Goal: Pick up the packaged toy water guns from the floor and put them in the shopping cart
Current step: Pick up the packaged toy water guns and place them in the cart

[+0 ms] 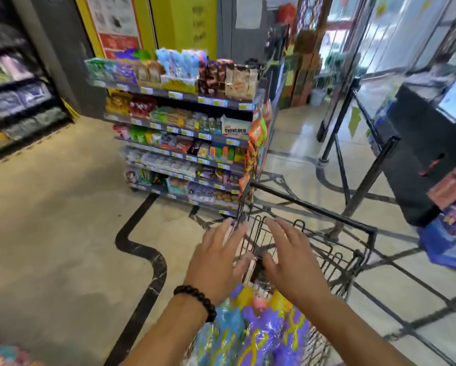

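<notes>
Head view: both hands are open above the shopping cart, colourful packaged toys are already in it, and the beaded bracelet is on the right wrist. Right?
One detail is wrong. In the head view the black beaded bracelet sits on the left wrist, not the right. The rest holds: left hand and right hand are open above the shopping cart, with colourful packaged toys in it.

the packaged toy water guns lay piled in the near end of the shopping cart, their glossy wrappers purple, blue and yellow, overlapping one another. the cart was black wire, standing on the tiled floor, its far section bare.
</notes>
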The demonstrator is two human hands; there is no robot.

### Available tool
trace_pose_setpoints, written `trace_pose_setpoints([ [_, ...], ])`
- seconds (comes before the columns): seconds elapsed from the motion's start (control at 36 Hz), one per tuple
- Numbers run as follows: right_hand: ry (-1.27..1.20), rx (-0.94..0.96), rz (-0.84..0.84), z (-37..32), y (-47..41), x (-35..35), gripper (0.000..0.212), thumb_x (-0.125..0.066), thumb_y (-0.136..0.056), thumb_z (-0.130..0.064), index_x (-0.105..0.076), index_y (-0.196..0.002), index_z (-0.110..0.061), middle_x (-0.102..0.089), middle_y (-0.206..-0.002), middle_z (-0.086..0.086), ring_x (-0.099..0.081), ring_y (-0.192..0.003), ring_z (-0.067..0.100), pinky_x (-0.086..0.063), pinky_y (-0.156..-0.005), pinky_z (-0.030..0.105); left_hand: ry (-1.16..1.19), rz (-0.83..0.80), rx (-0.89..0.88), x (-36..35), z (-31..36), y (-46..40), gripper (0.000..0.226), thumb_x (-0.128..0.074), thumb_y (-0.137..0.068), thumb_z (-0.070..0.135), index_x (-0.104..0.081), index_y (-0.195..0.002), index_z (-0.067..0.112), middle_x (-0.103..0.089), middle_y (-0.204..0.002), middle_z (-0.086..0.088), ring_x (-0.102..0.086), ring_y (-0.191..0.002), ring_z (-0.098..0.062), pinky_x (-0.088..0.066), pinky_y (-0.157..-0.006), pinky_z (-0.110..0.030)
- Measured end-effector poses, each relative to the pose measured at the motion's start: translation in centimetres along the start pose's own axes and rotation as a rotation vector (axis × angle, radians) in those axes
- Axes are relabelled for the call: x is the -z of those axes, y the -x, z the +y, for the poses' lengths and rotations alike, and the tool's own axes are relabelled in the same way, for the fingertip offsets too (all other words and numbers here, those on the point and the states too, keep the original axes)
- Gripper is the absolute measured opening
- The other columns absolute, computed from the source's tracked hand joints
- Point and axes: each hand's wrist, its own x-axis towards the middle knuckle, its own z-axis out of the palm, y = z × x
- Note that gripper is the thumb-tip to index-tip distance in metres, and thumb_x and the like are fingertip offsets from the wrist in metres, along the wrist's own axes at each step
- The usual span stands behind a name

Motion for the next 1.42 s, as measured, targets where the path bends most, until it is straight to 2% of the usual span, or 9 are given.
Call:
trace_pose_setpoints([
  [0.33, -0.017, 0.354, -0.173, -2.4, -2.5, 5.9, 0.054, -0.057, -0.098, -0.039, -0.042, -0.149, -0.026, -0.051, -0.144, -0.001, -0.047, -0.127, 0.031, -0.047, -0.102, 0.043, -0.314, 0.165, 0.324, 8.2, 4.1, 5.6, 0.055, -0.043, -0.097, 0.058, -0.037, -0.146, 0.036, -0.048, -0.145, 0.001, -0.044, -0.132, -0.025, -0.047, -0.101, -0.047],
  [0.47, -0.026, 0.506, -0.269, -4.0, -1.0, 6.8, 0.045, -0.054, -0.099, -0.042, -0.053, -0.141, -0.026, -0.06, -0.135, -0.003, -0.053, -0.122, 0.026, -0.053, -0.091, 0.044, -0.388, 0.176, 0.501, 10.6, 7.4, 11.7, 0.056, -0.037, -0.094, 0.057, -0.038, -0.146, 0.034, -0.046, -0.147, 0.0, -0.046, -0.129, -0.026, -0.05, -0.093, -0.046],
  [0.67, -0.057, 0.806, -0.359, -11.5, 4.4, 7.3, 0.043, -0.051, -0.1, -0.045, -0.053, -0.14, -0.029, -0.058, -0.137, -0.006, -0.054, -0.123, 0.023, -0.054, -0.091, 0.04, -0.508, 0.18, 0.767, 13.8, 10.3, 23.9, 0.055, -0.054, -0.088, 0.043, -0.048, -0.142, 0.032, -0.054, -0.136, -0.003, -0.053, -0.117, -0.031, -0.052, -0.088, -0.046],
  [0.78, -0.027, 0.99, -0.385, -17.2, 10.1, 8.1, 0.047, -0.049, -0.1, -0.046, -0.048, -0.144, -0.032, -0.059, -0.136, -0.006, -0.054, -0.122, 0.022, -0.051, -0.093, 0.038, -0.577, 0.211, 0.916, 16.3, 13.3, 32.8, 0.054, -0.046, -0.083, 0.041, -0.052, -0.135, 0.031, -0.058, -0.13, -0.004, -0.057, -0.109, -0.031, -0.053, -0.08, -0.044],
  [0.92, -0.035, 1.212, -0.453, -23.3, 19.6, 10.0, 0.047, -0.05, -0.098, -0.046, -0.046, -0.142, -0.031, -0.06, -0.136, -0.002, -0.053, -0.124, 0.026, -0.05, -0.09, 0.04, -0.698, 0.222, 1.137, 17.7, 18.6, 45.7, 0.053, -0.068, -0.08, 0.038, -0.054, -0.13, 0.03, -0.059, -0.134, -0.004, -0.058, -0.112, -0.032, -0.053, -0.08, -0.045],
  [1.03, -0.032, 1.384, -0.467, -26.8, 29.0, 11.6, 0.052, -0.051, -0.099, -0.048, -0.044, -0.147, -0.03, -0.061, -0.135, 0.0, -0.059, -0.119, 0.029, -0.051, -0.09, 0.04, -0.746, 0.205, 1.321, 18.2, 24.6, 56.2, 0.045, -0.066, -0.082, 0.038, -0.057, -0.125, 0.028, -0.057, -0.135, -0.005, -0.057, -0.113, -0.035, -0.05, -0.081, -0.047],
  [1.11, -0.013, 1.493, -0.514, -28.3, 36.5, 12.8, 0.055, -0.051, -0.098, -0.048, -0.044, -0.149, -0.029, -0.06, -0.135, 0.003, -0.059, -0.117, 0.032, -0.052, -0.091, 0.043, -0.768, 0.215, 1.428, 18.3, 30.0, 64.2, 0.039, -0.07, -0.081, 0.037, -0.063, -0.117, 0.026, -0.059, -0.133, -0.006, -0.059, -0.11, -0.035, -0.051, -0.078, -0.047],
  [1.28, -0.022, 1.659, -0.565, -29.5, 50.9, 16.5, 0.05, -0.051, -0.097, -0.048, -0.043, -0.143, -0.03, -0.06, -0.129, 0.004, -0.058, -0.113, 0.033, -0.054, -0.08, 0.042, -0.768, 0.24, 1.632, 17.2, 41.6, 79.8, 0.046, -0.071, -0.085, 0.035, -0.06, -0.127, 0.021, -0.056, -0.134, -0.009, -0.056, -0.115, -0.036, -0.054, -0.086, -0.051],
  [1.42, -0.038, 1.786, -0.567, -30.5, 61.3, 19.2, 0.058, -0.051, -0.097, -0.05, -0.039, -0.151, -0.033, -0.056, -0.138, 0.002, -0.057, -0.119, 0.032, -0.053, -0.087, 0.042, -0.776, 0.243, 1.819, 16.6, 51.8, 89.7, 0.048, -0.069, -0.084, 0.037, -0.058, -0.129, 0.024, -0.06, -0.129, -0.008, -0.06, -0.105, -0.036, -0.056, -0.076, -0.048],
])
